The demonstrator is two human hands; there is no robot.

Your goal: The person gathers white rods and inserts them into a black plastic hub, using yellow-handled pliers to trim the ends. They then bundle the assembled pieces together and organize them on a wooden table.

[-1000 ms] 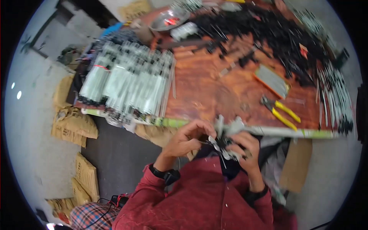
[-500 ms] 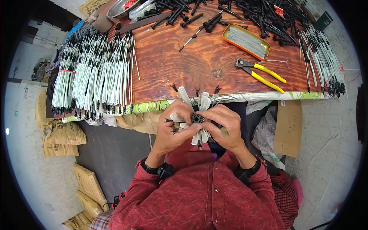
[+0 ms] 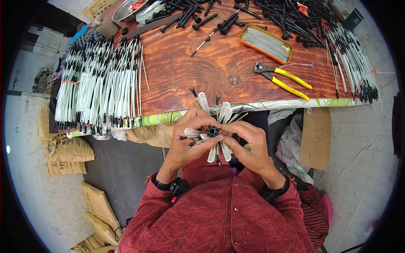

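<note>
Below the table's front edge, my left hand (image 3: 187, 141) is closed round a small black toothed hub (image 3: 212, 131). White flat ribs (image 3: 225, 111) with black forked tips fan out from it on several sides, like a small umbrella frame. My right hand (image 3: 249, 145) is closed, its thumb and forefinger pinched at the hub's right side. A fine thread-like wire (image 3: 220, 131) shows at those fingertips. The fingers hide part of the ribs and the hub's edge.
On the wooden table (image 3: 168, 80) lie yellow-handled pincers (image 3: 284, 80) and an orange-rimmed tin of thin wires (image 3: 268, 44). Bundles of white ribs (image 3: 99, 88) fill the left side, with more ribs (image 3: 354, 63) at the right. Black tubular parts (image 3: 287, 21) are heaped at the back.
The hub has turned to face up more fully, and more of its black teeth show. Both hands keep their hold almost in place. The table view has shifted slightly left and up.
</note>
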